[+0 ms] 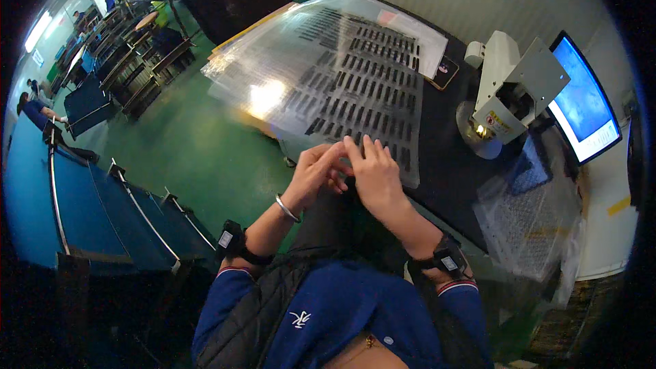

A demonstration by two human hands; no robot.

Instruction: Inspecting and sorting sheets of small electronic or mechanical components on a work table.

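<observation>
My left hand (318, 172) and my right hand (376, 173) meet at the fingertips over the near edge of a clear plastic tray (408, 172). The left fingers are bent and drawn together; whatever they may hold is too small or hidden to make out. On the right hand the fingers stretch forward and slightly apart, their tips close to the left index finger, with the thumb mostly hidden. Rows of small black strips (361, 106) lie in the tray's slots, and a glossy clear plastic sheet (239, 72) covers its left part.
Right of the tray, on a black mat (447, 157), stands a white inspection device (502, 89) with a lit round base. Beside it are a monitor (588, 99), a phone (445, 72) and bubble wrap (526, 212). Blue-topped benches (89, 198) stand left, with people farther off.
</observation>
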